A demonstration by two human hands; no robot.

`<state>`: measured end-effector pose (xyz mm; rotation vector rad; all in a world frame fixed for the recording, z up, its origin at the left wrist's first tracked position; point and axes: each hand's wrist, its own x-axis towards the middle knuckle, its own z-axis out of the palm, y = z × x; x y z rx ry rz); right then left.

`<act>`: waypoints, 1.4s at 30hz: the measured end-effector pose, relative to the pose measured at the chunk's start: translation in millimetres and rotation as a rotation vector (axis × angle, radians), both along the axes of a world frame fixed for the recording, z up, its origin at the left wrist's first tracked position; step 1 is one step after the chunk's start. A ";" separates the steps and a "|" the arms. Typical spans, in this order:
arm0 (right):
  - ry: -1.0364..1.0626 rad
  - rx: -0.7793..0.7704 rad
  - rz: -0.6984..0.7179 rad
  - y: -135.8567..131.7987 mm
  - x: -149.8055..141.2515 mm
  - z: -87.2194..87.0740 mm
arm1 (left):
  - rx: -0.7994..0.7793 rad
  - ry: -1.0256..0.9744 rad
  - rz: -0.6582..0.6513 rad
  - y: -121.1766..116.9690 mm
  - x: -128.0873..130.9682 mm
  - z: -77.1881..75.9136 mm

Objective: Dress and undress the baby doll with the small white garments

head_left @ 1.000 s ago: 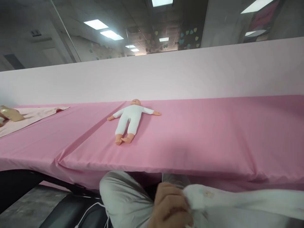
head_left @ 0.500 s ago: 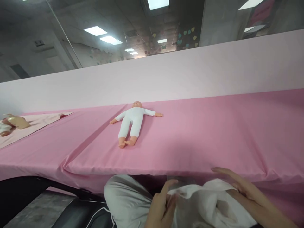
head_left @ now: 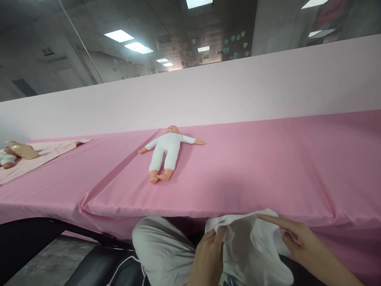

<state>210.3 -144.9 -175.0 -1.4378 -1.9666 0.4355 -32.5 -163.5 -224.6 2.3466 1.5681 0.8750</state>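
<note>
A thin white cloth hangs loosely over my lap at the table's front edge; what kind of cloth it is I cannot tell. My left hand is closed, pinching its left upper corner. At the other side my right hand lies against the cloth's upper edge, index finger stretched out and thumb held apart from it. Farther back, a baby doll in a white suit rests face up on the pink sheet, arms spread, out of reach of both hands.
At the far left a pale pink cloth bears another doll, partly cut off, and a beige object. A white partition with glass above borders the table's back. Below are my bent leg and a black seat with a white cable.
The white cloth has risen and spread out, its upper edge now stretched between my hands. My right hand has shifted slightly left and down. The doll stays where it was.
</note>
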 end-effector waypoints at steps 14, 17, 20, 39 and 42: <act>-0.275 0.436 0.053 -1.2 9.2 5.4 | 0.365 -0.236 0.219 6.4 3.2 22.3; -0.364 0.633 0.001 -5.0 16.3 13.6 | 0.251 -0.242 0.088 8.1 -0.7 26.0; -0.485 0.792 -0.036 -5.5 24.4 26.9 | 0.280 -0.097 -0.051 18.0 -6.8 24.2; -0.456 0.643 0.075 4.9 20.1 40.8 | 0.481 -0.002 -0.259 28.0 -19.7 91.7; -0.274 0.517 0.029 4.1 16.9 38.1 | 0.224 -0.082 -0.218 24.5 -15.5 91.7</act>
